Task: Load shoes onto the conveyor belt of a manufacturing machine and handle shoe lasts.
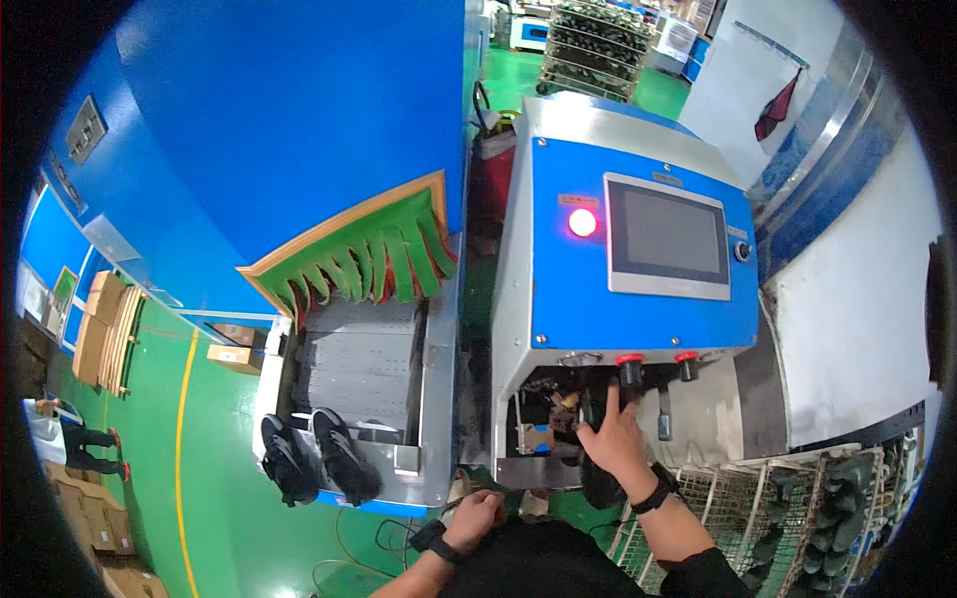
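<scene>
1. Right hand (pixel 616 439): I have it raised at the open bay under the blue control panel (pixel 568 309), index finger extended, close below a black knob with a red collar (pixel 631 371). I cannot tell whether it grips anything or only touches.
2. Left hand (pixel 478 513): I hold it low, just in front of my body, fingers curled in; I see nothing in it.
3. Work item: a dark, shoe-like piece (pixel 601 488) is at the front of the bay, partly hidden by my right hand. I cannot confirm how it is seated.
4. Shoes: two black sneakers (pixel 345 456) stand side by side, well to my left, on the near end of the conveyor (pixel 359 344). The green fringed curtain (pixel 364 254) hangs at the far end.
5. Machine: the red lamp (pixel 582 222) is lit; the screen (pixel 666 239) shows dark grey.
6. Progress: I judge the handling at the bay to be under way and unfinished, as my right hand is at it. Whether the sneakers are processed or waiting, I cannot establish.
</scene>
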Available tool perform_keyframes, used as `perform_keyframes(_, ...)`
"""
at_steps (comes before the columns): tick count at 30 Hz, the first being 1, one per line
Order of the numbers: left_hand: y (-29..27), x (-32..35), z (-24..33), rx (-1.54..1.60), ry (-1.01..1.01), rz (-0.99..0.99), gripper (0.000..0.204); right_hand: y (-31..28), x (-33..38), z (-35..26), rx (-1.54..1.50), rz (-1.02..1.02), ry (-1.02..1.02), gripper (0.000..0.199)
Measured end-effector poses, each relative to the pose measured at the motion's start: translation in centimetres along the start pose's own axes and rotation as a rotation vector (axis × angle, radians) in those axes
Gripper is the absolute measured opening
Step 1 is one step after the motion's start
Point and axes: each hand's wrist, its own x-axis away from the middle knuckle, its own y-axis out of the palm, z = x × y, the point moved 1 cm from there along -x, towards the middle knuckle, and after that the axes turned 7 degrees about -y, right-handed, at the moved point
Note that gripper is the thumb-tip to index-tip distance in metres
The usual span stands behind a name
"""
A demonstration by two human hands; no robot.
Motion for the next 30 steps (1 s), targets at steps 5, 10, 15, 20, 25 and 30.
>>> perform_keyframes(5, -1.0, -1.2, 0.0, 0.084, 0.026, -0.054, 0.032, 1.9, 1.0, 0.5, 0.072, 0.164, -0.050, 0.098)
perform_keyframes(10, -0.4, -2.1, 1.1, 0.024, 0.032, -0.129, 0.030, 1.9, 2.3, 0.3, 0.028, 0.187, -0.003, 0.100)
perform_keyframes(15, 2.9, -1.7, 4.0, 0.073, -0.067, -0.246, 0.030, 2.4, 6.9, -0.1, 0.108, 0.424, -0.150, 0.097)
perform_keyframes(20, 5.5, -1.9, 4.6, 0.141, -0.206, -0.789, 0.061, 4.5, 15.4, 1.6, 0.058, 0.503, -0.317, 0.085)
perform_keyframes(25, 6.1, -3.5, -0.3, 0.138, -0.493, -1.119, 0.073, 2.3, 21.2, 0.2, -0.461, -0.231, 0.444, 0.080)
perform_keyframes(30, 5.6, -2.3, -2.1, 0.060, -0.490, -0.707, 0.054, 4.6, 19.6, 2.5, -1.154, 0.204, 0.343, 0.086)
